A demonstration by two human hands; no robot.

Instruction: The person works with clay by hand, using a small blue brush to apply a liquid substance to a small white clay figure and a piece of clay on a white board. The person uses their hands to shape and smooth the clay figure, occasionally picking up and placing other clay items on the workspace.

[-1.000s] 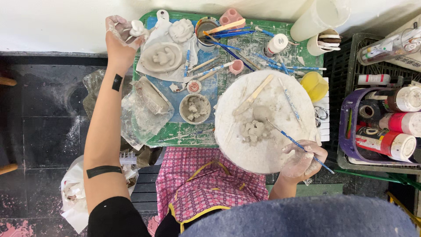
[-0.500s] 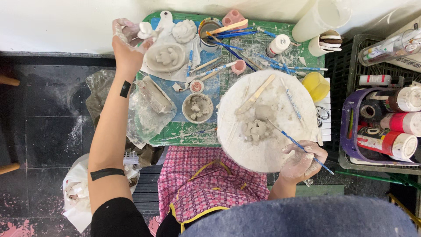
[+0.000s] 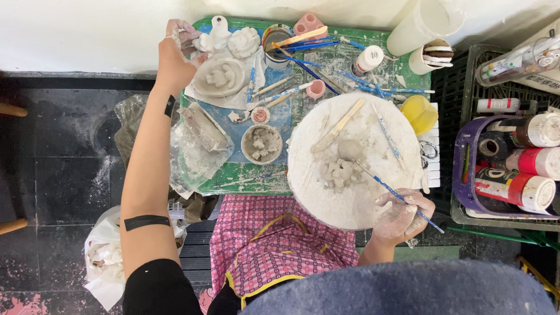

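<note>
Head view: left hand (image 3: 175, 55) stretched to the far left corner of the table (image 3: 245, 178), fingers curled around a small white clay piece (image 3: 205, 42). Right hand (image 3: 402, 216) closed on a blue tool (image 3: 392, 191), tip touching the clay lump (image 3: 341, 172) on the round white board (image 3: 356, 204).

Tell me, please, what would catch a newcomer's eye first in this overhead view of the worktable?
The big round white plaster slab near the table's front, bearing a small grey clay lump figure, draws the eye first. The right hand, clay-smeared, holds a thin blue-handled tool at the slab's edge. The left hand reaches to the far left corner beside an oval grey clay dish.
</note>
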